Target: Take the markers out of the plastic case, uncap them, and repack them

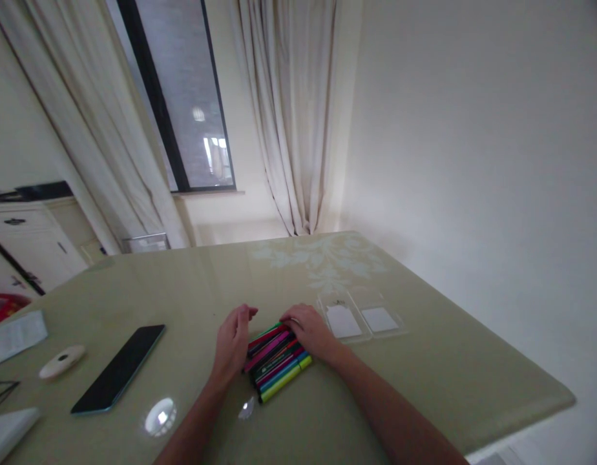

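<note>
A row of coloured felt-tip pens [279, 365] lies side by side on the table between my two hands, slanting up to the right. Yellow-green, blue, purple, black, pink, red and green ones show. My left hand [233, 341] stands on edge beside the pens' left ends, its fingers loosely bent and apart from the thumb, with nothing seen in them. Over the far right ends my right hand [309, 328] is curled, its fingertips closed on a green felt-tip pen [274, 327] at the back of the row. Part of that grip is hidden.
Behind my right hand lies an opened clear plastic case [371, 323] with white inserts. To the left are a black tablet-like device [121, 368], a white oval object [62, 361], a paper [15, 336] and a dark cable [2, 391]. The table's right edge runs near the wall.
</note>
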`<state>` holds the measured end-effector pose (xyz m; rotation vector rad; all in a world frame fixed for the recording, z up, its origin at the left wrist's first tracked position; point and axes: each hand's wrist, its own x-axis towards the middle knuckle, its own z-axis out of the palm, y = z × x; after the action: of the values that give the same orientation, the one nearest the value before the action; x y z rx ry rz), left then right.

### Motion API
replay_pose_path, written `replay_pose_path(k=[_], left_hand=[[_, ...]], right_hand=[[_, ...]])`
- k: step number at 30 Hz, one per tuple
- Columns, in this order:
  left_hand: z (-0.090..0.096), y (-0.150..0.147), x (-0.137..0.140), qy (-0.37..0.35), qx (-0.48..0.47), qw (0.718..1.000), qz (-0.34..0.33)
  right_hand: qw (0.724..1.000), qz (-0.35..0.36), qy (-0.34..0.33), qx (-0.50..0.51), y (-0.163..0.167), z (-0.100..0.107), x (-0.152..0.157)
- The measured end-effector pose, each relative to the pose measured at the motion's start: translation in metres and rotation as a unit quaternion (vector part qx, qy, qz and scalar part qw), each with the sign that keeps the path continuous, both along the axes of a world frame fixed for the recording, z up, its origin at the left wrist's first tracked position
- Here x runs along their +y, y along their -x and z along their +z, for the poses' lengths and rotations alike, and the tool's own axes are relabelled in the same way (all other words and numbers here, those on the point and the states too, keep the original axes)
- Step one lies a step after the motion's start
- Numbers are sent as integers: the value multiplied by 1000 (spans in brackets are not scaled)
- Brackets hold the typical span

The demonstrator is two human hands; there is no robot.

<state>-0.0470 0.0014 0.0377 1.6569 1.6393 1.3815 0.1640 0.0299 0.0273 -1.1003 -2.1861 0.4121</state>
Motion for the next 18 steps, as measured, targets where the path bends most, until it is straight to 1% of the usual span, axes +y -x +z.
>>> replay_pose_path(k=[2,4,7,9,10,12,14,15,16,18], left_hand=[[-3,7,1,5,52,999,-16],[-7,10,1,12,106,993,-50],[-10,8,-1,18,145,985,-95],[-8,4,-7,24,190,974,-120],[-7,0,-11,24,225,965,-129],[-7,-9,-20,18,310,939,-145],[-10,-20,-30,8,376,913,-159],[-12,-25,-34,7,397,902,-168],[-16,-29,-36,9,410,896,-173],[-22,-34,-38,20,420,889,-179]], right_hand=[[999,-38,-12,6,-8,1,2],[997,-72,-22,1,-14,3,3],[992,-118,-39,-19,-22,12,5],[985,-165,-47,-32,-30,20,8],[978,-197,-50,-41,-37,23,9],[958,-275,-53,-61,-55,29,13],[928,-360,-45,-88,-79,31,18],[912,-396,-33,-99,-91,31,20],[901,-420,-8,-110,-102,29,21],[890,-437,51,-118,-117,24,24]])
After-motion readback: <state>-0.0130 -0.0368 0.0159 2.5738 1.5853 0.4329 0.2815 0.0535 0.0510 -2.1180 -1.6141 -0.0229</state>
